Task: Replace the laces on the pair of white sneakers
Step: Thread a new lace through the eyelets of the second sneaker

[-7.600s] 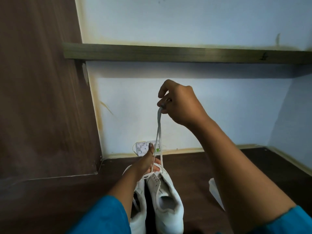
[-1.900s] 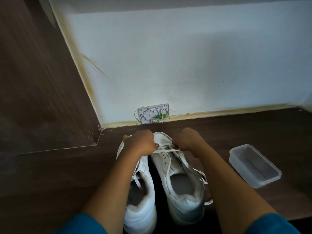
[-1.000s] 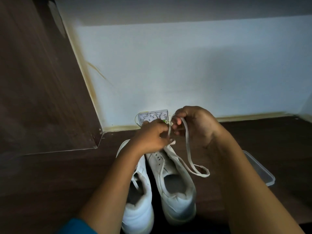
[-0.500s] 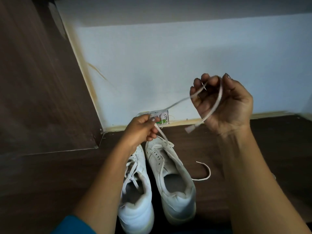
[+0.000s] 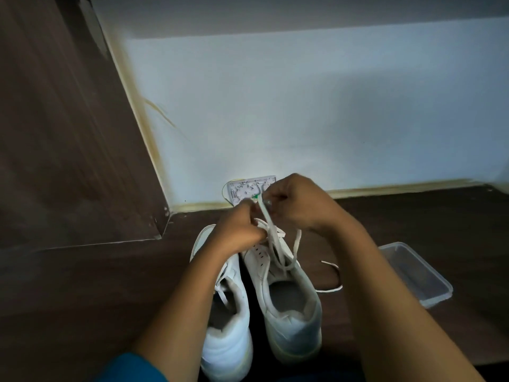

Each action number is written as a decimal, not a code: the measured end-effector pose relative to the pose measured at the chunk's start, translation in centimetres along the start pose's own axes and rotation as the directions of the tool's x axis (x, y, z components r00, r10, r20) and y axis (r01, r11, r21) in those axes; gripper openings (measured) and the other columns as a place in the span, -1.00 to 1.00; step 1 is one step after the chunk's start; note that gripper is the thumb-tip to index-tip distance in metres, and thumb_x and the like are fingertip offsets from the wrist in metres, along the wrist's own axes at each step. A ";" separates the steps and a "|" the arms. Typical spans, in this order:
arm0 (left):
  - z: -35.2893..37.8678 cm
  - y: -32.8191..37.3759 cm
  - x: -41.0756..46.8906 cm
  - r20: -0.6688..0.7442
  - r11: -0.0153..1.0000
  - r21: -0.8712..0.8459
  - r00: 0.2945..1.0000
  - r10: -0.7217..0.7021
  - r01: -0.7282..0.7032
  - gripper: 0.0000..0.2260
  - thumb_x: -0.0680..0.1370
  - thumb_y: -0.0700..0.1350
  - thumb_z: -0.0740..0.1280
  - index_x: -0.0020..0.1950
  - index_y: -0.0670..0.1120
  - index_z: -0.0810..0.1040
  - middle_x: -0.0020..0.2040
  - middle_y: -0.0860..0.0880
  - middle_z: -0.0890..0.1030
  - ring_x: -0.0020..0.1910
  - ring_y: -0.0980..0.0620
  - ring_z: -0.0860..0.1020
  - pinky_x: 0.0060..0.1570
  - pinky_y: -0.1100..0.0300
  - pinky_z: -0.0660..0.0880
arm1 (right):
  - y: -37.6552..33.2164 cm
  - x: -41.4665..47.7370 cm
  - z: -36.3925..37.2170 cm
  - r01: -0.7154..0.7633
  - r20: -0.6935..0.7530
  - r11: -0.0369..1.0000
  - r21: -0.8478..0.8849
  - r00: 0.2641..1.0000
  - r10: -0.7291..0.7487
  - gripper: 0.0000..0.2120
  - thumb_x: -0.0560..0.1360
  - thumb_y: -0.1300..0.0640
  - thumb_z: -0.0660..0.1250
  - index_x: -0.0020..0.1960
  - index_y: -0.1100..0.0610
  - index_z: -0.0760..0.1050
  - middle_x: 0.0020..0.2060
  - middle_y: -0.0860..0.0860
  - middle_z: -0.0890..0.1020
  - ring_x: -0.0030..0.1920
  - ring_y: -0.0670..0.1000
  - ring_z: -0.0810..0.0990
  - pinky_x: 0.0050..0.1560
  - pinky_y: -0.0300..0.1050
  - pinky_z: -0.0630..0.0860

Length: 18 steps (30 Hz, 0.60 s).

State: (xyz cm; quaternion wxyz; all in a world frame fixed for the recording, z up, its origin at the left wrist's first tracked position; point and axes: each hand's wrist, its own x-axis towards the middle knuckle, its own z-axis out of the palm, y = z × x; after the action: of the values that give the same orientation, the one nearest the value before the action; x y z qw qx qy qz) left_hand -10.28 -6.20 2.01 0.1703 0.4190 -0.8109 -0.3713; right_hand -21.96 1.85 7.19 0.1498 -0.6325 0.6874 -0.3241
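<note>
Two smooth white sneakers stand side by side on the dark wood-grain surface (image 5: 110,285), long axes running away from the person, toes toward the pale wall. Over the right sneaker (image 5: 289,304), the left hand (image 5: 237,230) curls tight on the flat white lace (image 5: 271,232) and the right hand (image 5: 297,202) pinches it higher up. The left sneaker (image 5: 230,334) sits untouched. A clear rectangular tub (image 5: 416,274) lies to the right.
</note>
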 end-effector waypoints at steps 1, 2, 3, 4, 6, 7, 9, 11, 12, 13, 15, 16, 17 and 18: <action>-0.3 0.2 0.0 0.007 0.988 -0.143 0.998 0.066 -0.065 -0.67 0.35 -0.31 0.38 -0.02 0.05 0.45 -0.12 0.01 0.58 -0.10 0.03 0.59 -0.10 0.10 0.57 | -0.1 0.2 0.6 0.011 0.028 0.995 -0.096 1.000 -0.008 -0.82 0.43 0.32 0.26 -0.18 0.19 0.63 -0.31 0.07 0.58 -0.26 0.01 0.47 -0.26 -0.17 0.33; -0.7 0.6 -0.3 0.026 0.955 -0.273 0.991 0.128 -0.116 -0.59 0.36 -0.42 0.32 -0.02 0.07 0.44 -0.14 0.04 0.56 -0.13 0.10 0.58 -0.16 0.19 0.55 | -0.1 0.5 1.1 0.023 0.064 0.981 -0.193 0.998 -0.011 -0.79 0.41 0.33 0.25 -0.11 0.16 0.64 -0.24 0.07 0.58 -0.23 0.02 0.47 -0.29 -0.20 0.32; -1.0 0.9 -0.5 0.042 0.921 -0.356 0.982 0.184 -0.158 -0.51 0.36 -0.51 0.25 -0.01 0.08 0.44 -0.14 0.05 0.54 -0.19 0.17 0.56 -0.23 0.28 0.50 | 0.0 0.7 1.7 0.035 0.096 0.967 -0.253 0.995 -0.011 -0.77 0.41 0.33 0.25 -0.08 0.13 0.64 -0.21 0.03 0.57 -0.21 0.00 0.45 -0.33 -0.23 0.32; -1.4 1.1 -0.8 0.047 0.899 -0.385 0.968 0.247 -0.210 -0.45 0.35 -0.56 0.21 0.03 0.07 0.46 -0.13 0.06 0.53 -0.24 0.21 0.54 -0.27 0.34 0.46 | 0.1 0.8 2.1 0.041 0.106 0.959 -0.280 0.994 -0.012 -0.78 0.41 0.32 0.24 -0.10 0.11 0.62 -0.23 -0.03 0.54 -0.20 -0.02 0.44 -0.35 -0.28 0.28; -2.1 0.8 -0.7 0.017 0.857 -0.398 0.932 0.363 -0.327 -0.44 0.36 -0.58 0.26 0.13 0.02 0.52 -0.05 0.07 0.54 -0.27 0.20 0.53 -0.24 0.36 0.46 | 0.4 1.0 2.2 0.015 0.053 0.958 -0.287 0.999 0.000 -0.83 0.45 0.26 0.24 -0.23 0.08 0.55 -0.33 -0.11 0.48 -0.21 0.00 0.47 -0.34 -0.25 0.29; -2.6 0.4 -0.7 -0.018 0.836 -0.410 0.920 0.392 -0.365 -0.47 0.37 -0.55 0.31 0.16 -0.02 0.54 -0.01 0.07 0.56 -0.24 0.17 0.52 -0.19 0.35 0.49 | 0.5 1.1 2.0 -0.017 0.024 0.967 -0.254 0.999 0.024 -0.82 0.46 0.23 0.25 -0.27 0.07 0.54 -0.38 -0.09 0.48 -0.24 0.01 0.48 -0.32 -0.19 0.32; -3.7 -0.3 -0.8 -0.079 0.804 -0.417 0.898 0.432 -0.424 -0.62 0.38 -0.43 0.40 0.08 -0.06 0.64 -0.03 0.09 0.61 -0.13 0.05 0.54 -0.05 0.27 0.51 | 0.8 1.0 1.6 -0.057 0.020 0.989 -0.134 0.998 0.060 -0.76 0.46 0.20 0.29 -0.37 0.04 0.51 -0.48 -0.09 0.50 -0.35 -0.11 0.46 -0.32 -0.20 0.33; -4.7 -0.6 -1.0 -0.093 0.803 -0.390 0.887 0.453 -0.451 -0.80 0.33 -0.26 0.47 -0.16 0.01 0.71 -0.06 0.09 0.65 0.02 0.01 0.58 0.12 0.08 0.52 | 0.8 0.9 1.6 -0.059 0.033 0.998 -0.039 0.998 0.060 -0.69 0.47 0.22 0.31 -0.41 -0.01 0.45 -0.52 -0.17 0.50 -0.40 -0.22 0.45 -0.34 -0.27 0.30; -5.1 -0.5 -1.1 -0.085 0.798 -0.398 0.884 0.459 -0.452 -0.83 0.32 -0.24 0.49 -0.25 0.04 0.70 -0.06 0.08 0.66 0.08 0.00 0.58 0.16 0.03 0.50 | 0.8 0.9 1.7 -0.051 0.022 0.999 -0.018 0.998 0.052 -0.72 0.48 0.24 0.30 -0.37 -0.01 0.49 -0.47 -0.18 0.52 -0.37 -0.26 0.48 -0.32 -0.30 0.34; -5.5 -0.4 -1.2 -0.083 0.783 -0.419 0.878 0.472 -0.460 -0.83 0.34 -0.24 0.46 -0.32 0.04 0.67 -0.07 0.06 0.68 0.11 0.00 0.59 0.17 0.04 0.49 | 1.0 1.0 2.0 -0.039 -0.010 0.999 -0.030 0.999 0.039 -0.76 0.47 0.26 0.28 -0.30 -0.01 0.54 -0.40 -0.17 0.56 -0.32 -0.25 0.51 -0.29 -0.30 0.38; -6.4 0.2 -1.5 -0.096 0.733 -0.488 0.864 0.495 -0.474 -0.76 0.43 -0.15 0.31 -0.45 0.01 0.58 -0.21 -0.02 0.68 -0.01 -0.04 0.63 0.12 0.08 0.47 | 1.5 1.3 2.2 -0.043 -0.106 0.994 -0.100 0.994 0.032 -0.81 0.45 0.28 0.29 -0.15 0.04 0.62 -0.26 -0.10 0.61 -0.21 -0.12 0.53 -0.24 -0.30 0.40; -6.9 0.5 -1.8 -0.109 0.696 -0.548 0.864 0.491 -0.465 -0.68 0.47 -0.12 0.24 -0.50 0.00 0.51 -0.37 -0.04 0.61 -0.22 -0.06 0.63 0.06 0.07 0.50 | 1.8 1.3 2.2 -0.060 -0.139 0.993 -0.106 0.989 0.045 -0.81 0.45 0.29 0.30 -0.08 0.06 0.62 -0.26 -0.10 0.60 -0.23 -0.10 0.51 -0.27 -0.34 0.37; -7.5 0.9 -2.1 -0.118 0.645 -0.631 0.875 0.470 -0.431 -0.63 0.49 -0.13 0.19 -0.54 0.00 0.42 -0.52 -0.03 0.48 -0.46 -0.02 0.53 -0.06 0.08 0.53 | 2.1 1.3 2.2 -0.071 -0.157 0.992 -0.105 0.986 0.054 -0.80 0.46 0.29 0.30 -0.03 0.06 0.62 -0.30 -0.13 0.56 -0.26 -0.11 0.47 -0.30 -0.36 0.33; -7.9 1.2 -2.3 -0.132 0.624 -0.672 0.894 0.429 -0.399 -0.62 0.50 -0.13 0.16 -0.55 0.01 0.34 -0.58 0.01 0.33 -0.60 0.05 0.35 -0.22 0.13 0.51 | 2.3 1.3 2.2 -0.073 -0.171 0.990 -0.117 0.984 0.052 -0.80 0.47 0.28 0.29 0.00 0.06 0.61 -0.33 -0.16 0.53 -0.28 -0.11 0.46 -0.30 -0.32 0.32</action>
State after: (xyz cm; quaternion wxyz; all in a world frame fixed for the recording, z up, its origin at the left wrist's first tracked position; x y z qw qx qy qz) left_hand -4.96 -7.57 8.26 0.3760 0.1209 -0.6937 -0.6023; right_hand -22.61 0.00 4.33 0.0625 -0.5891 0.7359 -0.3280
